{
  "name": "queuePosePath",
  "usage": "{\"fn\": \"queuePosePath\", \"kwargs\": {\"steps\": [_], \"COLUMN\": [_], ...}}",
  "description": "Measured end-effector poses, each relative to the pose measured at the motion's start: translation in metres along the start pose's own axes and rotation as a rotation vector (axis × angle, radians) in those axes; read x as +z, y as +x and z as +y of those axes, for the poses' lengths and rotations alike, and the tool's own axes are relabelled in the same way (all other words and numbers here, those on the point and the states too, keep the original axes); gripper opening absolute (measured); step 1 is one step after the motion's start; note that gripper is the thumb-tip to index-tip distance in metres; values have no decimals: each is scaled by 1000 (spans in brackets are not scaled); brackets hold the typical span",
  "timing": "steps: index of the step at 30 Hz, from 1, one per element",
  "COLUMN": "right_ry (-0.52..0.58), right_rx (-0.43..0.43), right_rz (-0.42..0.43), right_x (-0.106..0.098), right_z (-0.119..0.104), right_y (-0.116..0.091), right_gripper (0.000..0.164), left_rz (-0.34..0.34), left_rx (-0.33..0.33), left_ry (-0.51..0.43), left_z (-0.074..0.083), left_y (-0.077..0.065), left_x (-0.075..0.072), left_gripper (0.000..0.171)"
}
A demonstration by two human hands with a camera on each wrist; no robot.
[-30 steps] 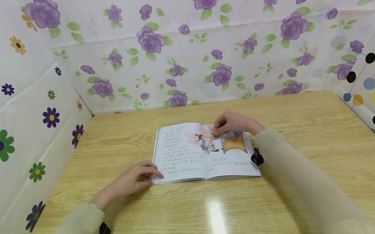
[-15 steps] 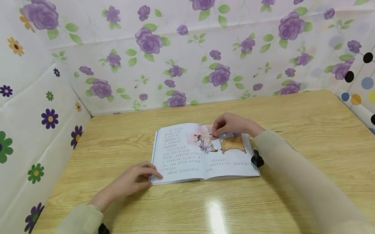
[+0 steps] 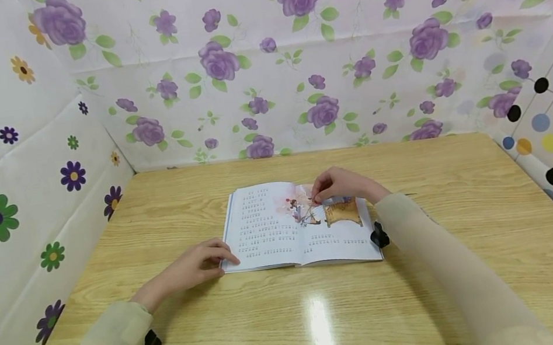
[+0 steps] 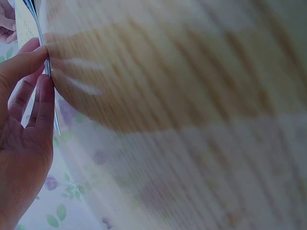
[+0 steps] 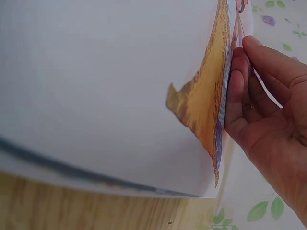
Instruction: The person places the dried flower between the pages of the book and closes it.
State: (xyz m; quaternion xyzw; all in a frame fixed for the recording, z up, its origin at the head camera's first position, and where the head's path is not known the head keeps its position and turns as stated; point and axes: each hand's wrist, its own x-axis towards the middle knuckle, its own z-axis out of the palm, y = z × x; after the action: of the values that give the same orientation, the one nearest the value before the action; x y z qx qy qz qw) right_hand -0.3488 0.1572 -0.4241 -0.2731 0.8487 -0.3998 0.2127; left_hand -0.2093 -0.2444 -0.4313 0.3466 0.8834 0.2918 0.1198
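Observation:
A book (image 3: 276, 243) lies open on the wooden table, text on its left page, a colour picture and some text on its right. My left hand (image 3: 191, 267) rests at the book's lower left corner, fingers relaxed; the left wrist view shows its fingertips (image 4: 44, 79) against the edge of the pages. Over the top of the right page, my right hand (image 3: 344, 182) covers part of the picture. In the right wrist view, its thumb and forefinger pinch a thin flat piece (image 5: 241, 24) seen nearly edge-on; its kind is hidden.
Just past the right sleeve (image 3: 404, 210), a thin dark object (image 3: 410, 194) shows on the table (image 3: 181, 209). Flower-patterned cloth (image 3: 260, 57) hangs behind, with more patterned cloth at both sides. Black wrist cameras (image 3: 379, 234) sit under the sleeves.
The head view has shifted slightly. Both hands and the book keep nearly the same places.

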Motion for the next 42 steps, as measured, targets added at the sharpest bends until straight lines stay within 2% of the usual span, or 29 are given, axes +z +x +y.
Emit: {"fn": "queuePosePath", "kwargs": {"steps": [6,15,23,29,34,42], "right_ry": [34,28,-19,-106,-158,-144], "right_rx": [-14,-36,-45,-106,-115,-95], "right_rz": [-8,-19,-12,43,116,203], "right_x": [0,-1,-1,-2,-7,-20], "right_z": [3,1,-6,-13,-15,-13], "right_y": [2,1,-6,-13,-22,-33], "right_gripper": [14,14,27,37,44,47], "left_rz": [4,3,-2,4,2,-1], "left_rx": [10,-6,-15,-10,-17,-30], "left_ry": [1,-3,-9,0,-8,-6], "left_z": [-2,-2,0,0,0,-1], "left_y": [0,-1,-1,0,-1,-1], "left_x": [0,0,1,1,1,1], "left_gripper": [30,30,30,30,31,31]}}
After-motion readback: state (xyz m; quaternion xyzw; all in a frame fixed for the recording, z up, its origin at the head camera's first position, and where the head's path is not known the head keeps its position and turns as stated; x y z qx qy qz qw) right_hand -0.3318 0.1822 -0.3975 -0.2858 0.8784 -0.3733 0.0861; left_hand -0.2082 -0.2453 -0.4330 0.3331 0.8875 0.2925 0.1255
